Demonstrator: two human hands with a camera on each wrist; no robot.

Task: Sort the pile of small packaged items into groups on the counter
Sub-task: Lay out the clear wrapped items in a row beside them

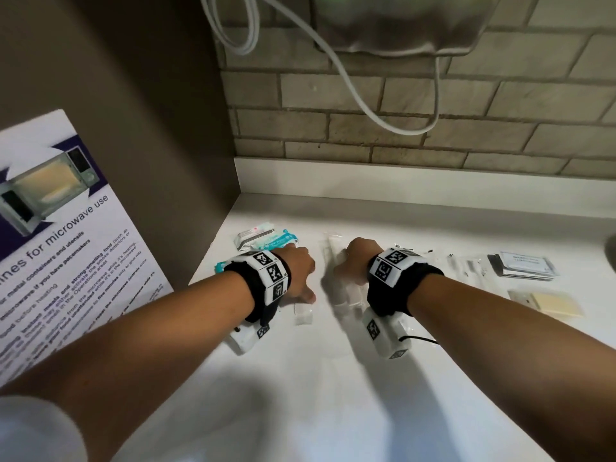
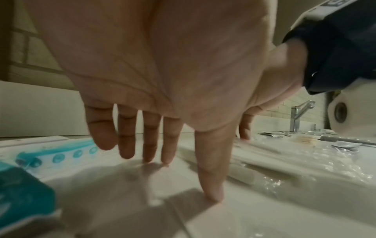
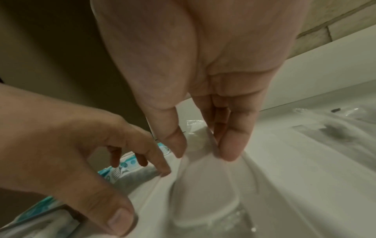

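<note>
The head view looks down on a white counter [image 1: 333,378] that runs into a corner, with a brick-tiled wall [image 1: 416,105] along its back edge and a microwave-use poster [image 1: 60,248] propped at its left edge. Nearest that left edge lie the teal-and-white packets [image 1: 266,237], fanned out close to the back corner, one of them partly hidden under the left wrist. The left hand [image 1: 300,275] comes next, palm down with fingers straight and spread; the left wrist view shows its fingertips [image 2: 212,195] touching the counter and holding nothing, and a small white sachet [image 1: 304,314] lies just beside its thumb. Just to the right, the right hand [image 1: 355,261] is bent down over a heap of clear plastic-wrapped packets [image 1: 346,295] in the middle of the counter; the right wrist view shows its thumb and fingers [image 3: 234,145] pinching a fold of the clear wrapping [image 3: 203,169] and drawing it up off the surface. Further right, more clear sleeves [image 1: 466,266] lie flat, then a small stack of dark-edged packets with white labels [image 1: 523,266] toward the right edge, and in front of that a pale yellow packet [image 1: 550,305]. A white cable [image 1: 366,95] loops down the wall above the hands. In the left wrist view a metal tap [image 2: 299,116] stands far along the counter to the right.
</note>
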